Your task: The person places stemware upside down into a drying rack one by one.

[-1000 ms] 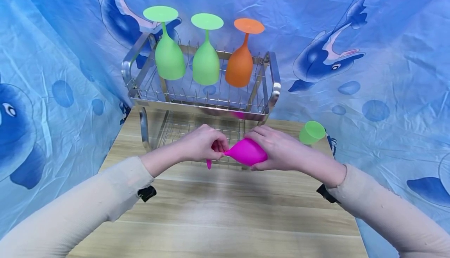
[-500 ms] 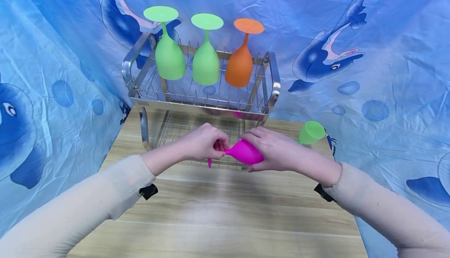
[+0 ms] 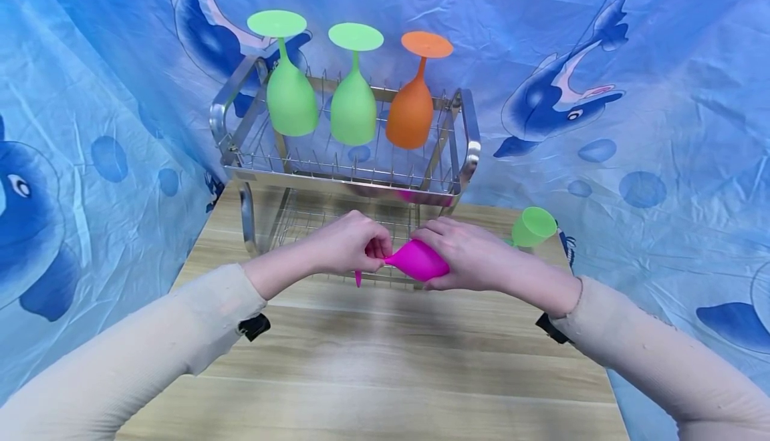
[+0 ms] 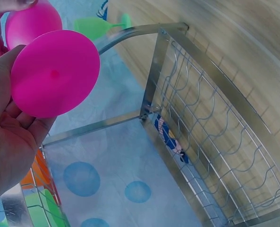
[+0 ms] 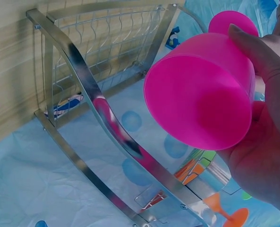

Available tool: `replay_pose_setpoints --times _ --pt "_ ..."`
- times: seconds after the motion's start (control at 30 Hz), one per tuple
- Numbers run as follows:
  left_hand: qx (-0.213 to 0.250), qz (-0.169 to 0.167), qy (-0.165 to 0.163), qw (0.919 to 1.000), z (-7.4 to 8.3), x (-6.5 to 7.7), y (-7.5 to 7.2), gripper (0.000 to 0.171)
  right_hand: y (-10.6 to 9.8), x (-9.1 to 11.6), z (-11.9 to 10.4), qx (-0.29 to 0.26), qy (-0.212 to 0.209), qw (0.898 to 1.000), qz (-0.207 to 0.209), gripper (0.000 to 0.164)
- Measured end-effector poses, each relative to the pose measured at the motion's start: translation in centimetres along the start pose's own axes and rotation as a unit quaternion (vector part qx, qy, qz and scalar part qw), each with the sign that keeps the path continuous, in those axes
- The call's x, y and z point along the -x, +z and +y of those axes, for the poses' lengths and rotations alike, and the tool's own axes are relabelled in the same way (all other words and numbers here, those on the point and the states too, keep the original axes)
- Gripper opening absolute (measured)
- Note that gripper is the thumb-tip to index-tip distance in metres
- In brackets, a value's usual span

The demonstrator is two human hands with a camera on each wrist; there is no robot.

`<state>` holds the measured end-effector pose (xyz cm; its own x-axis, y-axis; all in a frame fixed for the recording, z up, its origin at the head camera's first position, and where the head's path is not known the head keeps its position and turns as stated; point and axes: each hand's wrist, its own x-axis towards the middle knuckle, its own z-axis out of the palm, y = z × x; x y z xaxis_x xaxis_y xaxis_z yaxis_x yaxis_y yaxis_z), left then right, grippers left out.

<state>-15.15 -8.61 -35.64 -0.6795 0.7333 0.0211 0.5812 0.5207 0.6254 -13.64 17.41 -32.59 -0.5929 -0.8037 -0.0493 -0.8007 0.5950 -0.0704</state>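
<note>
A bright pink plastic goblet (image 3: 418,260) lies sideways in the air before the rack, its base toward the left and its bowl toward the right. My left hand (image 3: 355,244) pinches its stem close to the round base (image 4: 55,74). Around the bowl curls my right hand (image 3: 466,254), thumb on the near side; the right wrist view looks into the hollow bowl (image 5: 201,101). On the rack's upper tier two green goblets (image 3: 291,100) and an orange goblet (image 3: 410,113) stand upside down in a row.
The two-tier metal rack (image 3: 343,185) stands on a wooden table (image 3: 373,361), its lower wire shelf (image 4: 215,113) just behind my hands. Another green goblet (image 3: 534,227) lies on its side at the table's back right. A blue dolphin-print cloth (image 3: 662,127) hangs behind.
Both hands keep their hold on the pink goblet. My right hand and the bowl have shifted slightly to the left; the goblets on the rack have stayed put.
</note>
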Motion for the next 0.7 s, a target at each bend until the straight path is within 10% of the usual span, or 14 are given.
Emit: replay_pose_setpoints --times 0.4,0.7 --pt "-0.013 0.01 0.003 0.9999 0.1 0.1 -0.2 0.013 0.2 0.0 0.2 -0.007 0.013 1.0 -0.001 0.085" --pt "-0.015 0.19 0.044 0.9807 0.6 2.7 -0.8 0.038 0.8 0.5 0.6 -0.044 0.031 0.998 0.025 0.081"
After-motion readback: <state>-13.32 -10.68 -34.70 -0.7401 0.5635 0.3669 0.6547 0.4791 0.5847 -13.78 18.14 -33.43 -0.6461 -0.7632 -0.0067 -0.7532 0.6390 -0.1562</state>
